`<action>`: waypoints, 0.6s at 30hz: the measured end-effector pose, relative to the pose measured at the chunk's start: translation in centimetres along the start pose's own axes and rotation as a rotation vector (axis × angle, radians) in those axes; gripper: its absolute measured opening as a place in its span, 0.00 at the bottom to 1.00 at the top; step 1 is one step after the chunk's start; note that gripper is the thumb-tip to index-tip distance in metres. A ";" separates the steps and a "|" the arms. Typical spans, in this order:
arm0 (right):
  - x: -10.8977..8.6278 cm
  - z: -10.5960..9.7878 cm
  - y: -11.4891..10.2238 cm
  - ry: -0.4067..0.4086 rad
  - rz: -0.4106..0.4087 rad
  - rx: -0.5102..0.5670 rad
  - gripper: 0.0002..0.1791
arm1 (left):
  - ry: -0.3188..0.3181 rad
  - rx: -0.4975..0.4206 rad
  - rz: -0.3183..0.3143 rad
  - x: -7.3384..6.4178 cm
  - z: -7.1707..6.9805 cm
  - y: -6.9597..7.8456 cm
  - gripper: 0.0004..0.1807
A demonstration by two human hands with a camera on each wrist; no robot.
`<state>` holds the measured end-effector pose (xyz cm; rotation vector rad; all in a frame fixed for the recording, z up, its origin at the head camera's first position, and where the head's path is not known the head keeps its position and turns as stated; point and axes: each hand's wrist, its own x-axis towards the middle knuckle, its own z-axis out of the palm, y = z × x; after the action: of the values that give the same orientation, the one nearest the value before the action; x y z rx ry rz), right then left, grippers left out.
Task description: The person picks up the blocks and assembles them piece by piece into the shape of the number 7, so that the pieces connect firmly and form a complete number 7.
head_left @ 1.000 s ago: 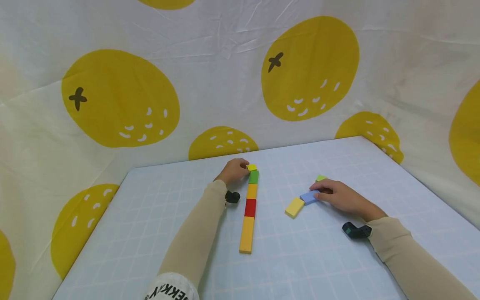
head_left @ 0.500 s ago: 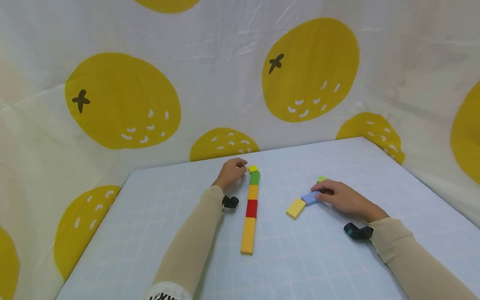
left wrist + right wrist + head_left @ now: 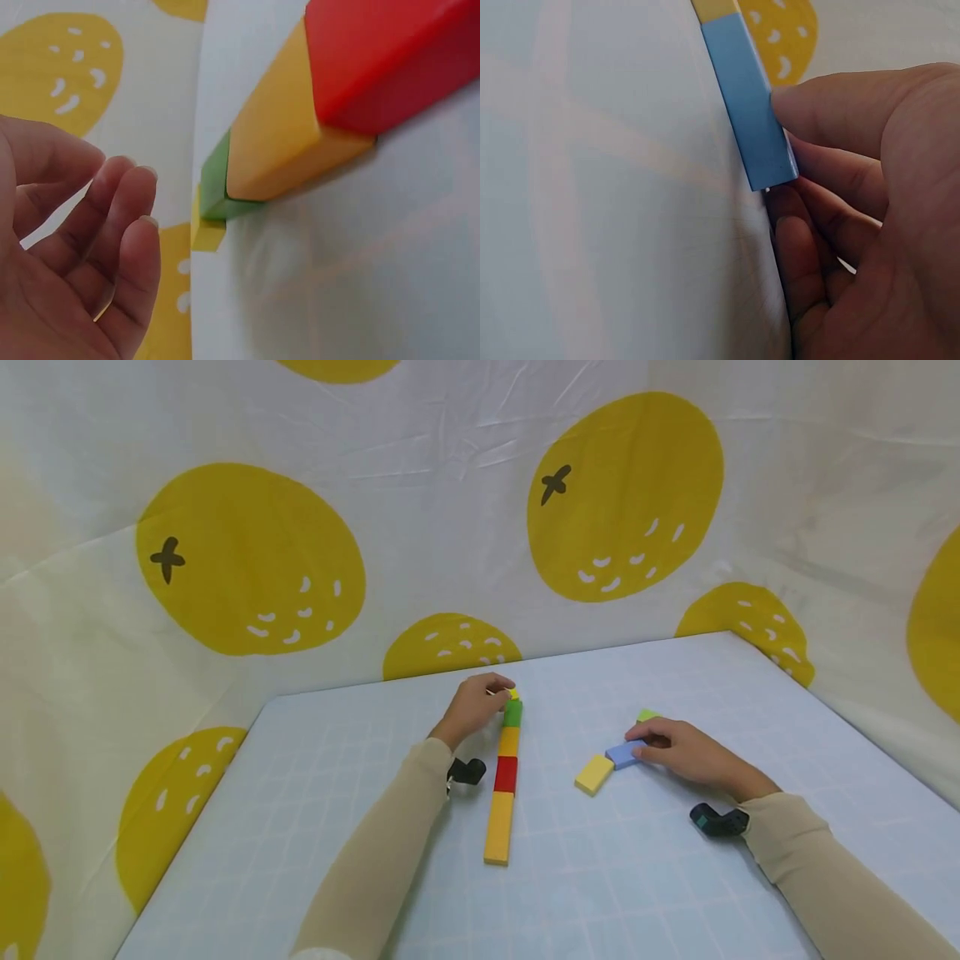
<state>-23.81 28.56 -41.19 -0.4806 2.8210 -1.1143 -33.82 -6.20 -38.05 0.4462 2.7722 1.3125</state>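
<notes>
In the head view my left hand (image 3: 474, 703) is at the far end of a straight row of blocks, its fingertips overlapping a small yellow block (image 3: 513, 694). The left wrist view shows these fingers loosely bent, with nothing between them. Nearer than the yellow block lie a green block (image 3: 513, 713), an orange block (image 3: 508, 742), a red block (image 3: 506, 773) and a longer orange block (image 3: 498, 828). On the right, my right hand (image 3: 693, 758) pinches a blue block (image 3: 751, 105) by one end. A pale yellow block (image 3: 595, 774) adjoins its other end.
Just beyond the right hand, a light green block (image 3: 648, 715) is partly hidden by the fingers. All blocks are on a pale blue gridded table cover (image 3: 600, 877). A white curtain (image 3: 442, 527) printed with yellow fruit rises along the table's back and sides.
My left hand drew slightly left off the small yellow block, then came back right to it. That block now sits more in line with the row. The right hand keeps its place.
</notes>
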 end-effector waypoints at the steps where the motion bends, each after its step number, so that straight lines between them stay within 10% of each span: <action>1: 0.0 -0.1 0.0 0.002 0.002 0.003 0.18 | -0.011 -0.001 0.010 -0.1 0.0 0.2 0.14; 18: 0.1 0.1 0.2 0.024 0.011 0.004 0.14 | -0.180 -0.003 0.034 -4.3 -0.8 0.9 0.17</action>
<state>-23.99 28.62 -41.36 -0.4542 2.8381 -1.1314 -29.63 -7.46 -37.24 0.5822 2.6263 1.2169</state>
